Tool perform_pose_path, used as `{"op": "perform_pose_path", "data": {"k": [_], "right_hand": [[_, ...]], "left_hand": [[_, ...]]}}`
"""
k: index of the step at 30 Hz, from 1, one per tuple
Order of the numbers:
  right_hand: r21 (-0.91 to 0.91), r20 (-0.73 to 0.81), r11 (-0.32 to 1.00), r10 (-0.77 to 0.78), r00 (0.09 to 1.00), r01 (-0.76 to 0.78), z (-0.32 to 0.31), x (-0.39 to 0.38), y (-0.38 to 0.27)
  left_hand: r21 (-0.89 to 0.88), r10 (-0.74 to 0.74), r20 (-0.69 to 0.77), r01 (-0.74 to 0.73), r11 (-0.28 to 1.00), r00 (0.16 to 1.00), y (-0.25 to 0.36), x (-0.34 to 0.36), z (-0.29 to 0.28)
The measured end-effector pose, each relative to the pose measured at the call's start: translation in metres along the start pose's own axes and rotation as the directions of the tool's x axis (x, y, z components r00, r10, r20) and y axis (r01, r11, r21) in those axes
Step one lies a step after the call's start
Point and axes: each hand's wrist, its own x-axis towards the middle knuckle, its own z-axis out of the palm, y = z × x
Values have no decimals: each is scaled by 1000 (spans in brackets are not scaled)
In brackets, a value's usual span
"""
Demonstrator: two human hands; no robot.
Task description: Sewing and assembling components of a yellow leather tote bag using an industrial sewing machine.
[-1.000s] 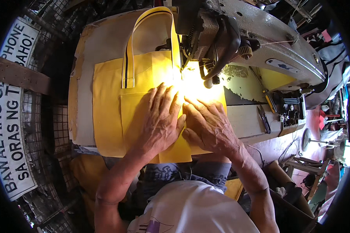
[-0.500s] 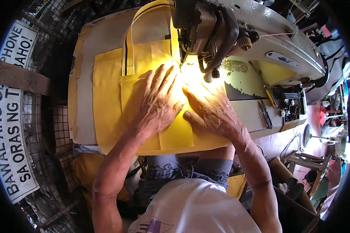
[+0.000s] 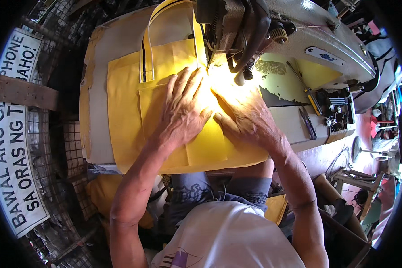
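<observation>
On the table point(image 3: 94, 111) lies the cloth point(image 3: 125, 111), with the left hand point(image 3: 185, 105) on it and the right hand point(image 3: 249, 117) just beside, both before the head of the sewing machine point(image 3: 308, 35), whose arm runs off to the right. The strap point(image 3: 146, 51) lies on the cloth's far part and loops beyond its far edge. Right of the cloth come a screwdriver point(image 3: 314, 101), a hand tool point(image 3: 307, 123) nearer the person, then a box point(image 3: 342, 135); a sign point(image 3: 18, 178) stands left of the table.

The right hand point(image 3: 252, 116) has its fingertips lost in glare. The upper edge crops the machine point(image 3: 310, 33) and strap point(image 3: 145, 56); a bar point(image 3: 27, 92) covers part of the sign point(image 3: 14, 147).
</observation>
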Motion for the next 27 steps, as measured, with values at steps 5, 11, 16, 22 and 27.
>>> {"op": "perform_pose_path", "data": {"k": [5, 11, 16, 22, 27], "right_hand": [[-86, -220, 992, -106, 970, 89, 11, 1, 20], [-340, 46, 917, -202, 978, 206, 5, 24, 52], [-63, -128, 997, -46, 991, 38, -11, 30, 33], [-199, -184, 970, -180, 966, 142, 1, 28, 50], [-190, -379, 961, -260, 888, 200, 4, 32, 47]], "left_hand": [[46, -4, 25, 3, 999, 1000, 1, -2, 2], [64, -4, 54, 1, 998, 999, 1, -3, 1], [66, -29, 79, 24, 998, 996, 2, -2, -2], [39, -49, 87, 45, 998, 995, 1, -2, 2], [38, -51, 73, 48, 998, 996, 1, 0, -1]]}}
